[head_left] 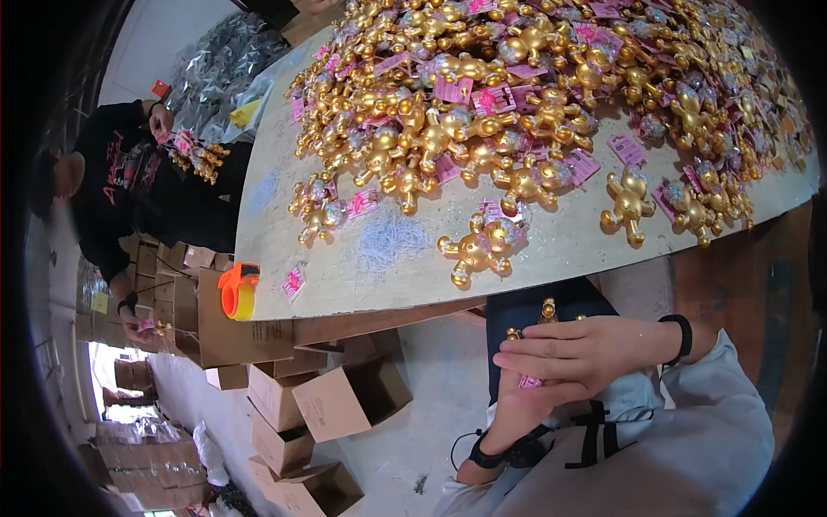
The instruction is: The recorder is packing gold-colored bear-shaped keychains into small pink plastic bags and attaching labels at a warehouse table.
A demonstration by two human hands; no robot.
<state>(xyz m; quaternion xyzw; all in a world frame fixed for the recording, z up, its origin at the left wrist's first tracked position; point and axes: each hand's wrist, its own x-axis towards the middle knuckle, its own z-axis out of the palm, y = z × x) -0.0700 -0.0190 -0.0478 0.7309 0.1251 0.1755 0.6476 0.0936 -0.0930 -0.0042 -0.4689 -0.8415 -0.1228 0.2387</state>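
Right hand, fingers together, presses a gold figurine against left hand, likely steadying it; left fingers' grip can't be told.

Pale floor, light-topped table, bright opening at left.

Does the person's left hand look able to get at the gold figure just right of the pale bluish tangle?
Probably yes: that gold figure lies uncovered near the table edge. The left hand would first have to slip from beneath the right hand.
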